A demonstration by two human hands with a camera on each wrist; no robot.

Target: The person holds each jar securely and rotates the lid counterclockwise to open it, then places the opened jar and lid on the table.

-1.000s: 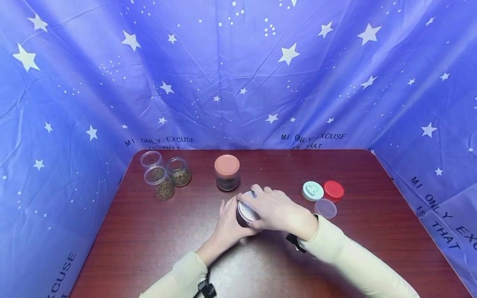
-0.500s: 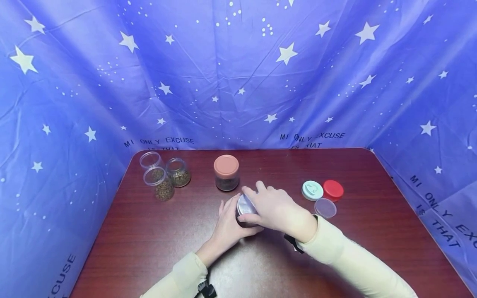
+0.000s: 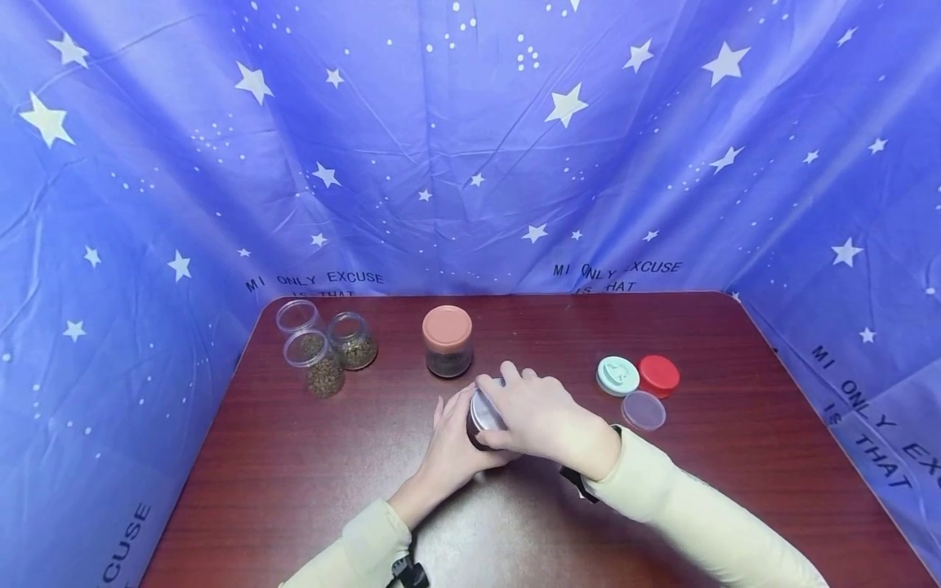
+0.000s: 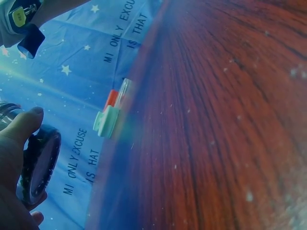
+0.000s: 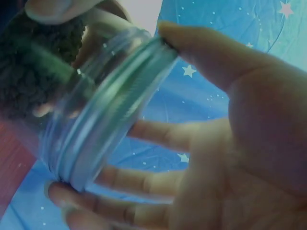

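Note:
My left hand (image 3: 450,445) grips a clear jar (image 5: 41,72) that holds dark granules and is tilted, its silver lid facing up and toward me. The jar's dark base (image 4: 42,165) shows in the left wrist view, above the table surface. Around the rim of the silver lid (image 3: 483,408) curl the thumb and fingers of my right hand (image 3: 547,416). The right wrist view shows that lid (image 5: 120,103) sitting on the jar's mouth, with the right thumb on one side and the fingers on the other.
Behind my hands stands a jar with a pink lid (image 3: 448,343). Several uncovered clear jars with brownish contents (image 3: 323,376) cluster at the back left of the table (image 3: 294,498). At the right lie a mint lid (image 3: 617,376), a red lid (image 3: 658,375) and a clear lid (image 3: 644,410).
The right hand's thumb and fingers have shifted about the lid: the thumb came in over its top, then went back to the rim. The left hand and jar stay nearly in place.

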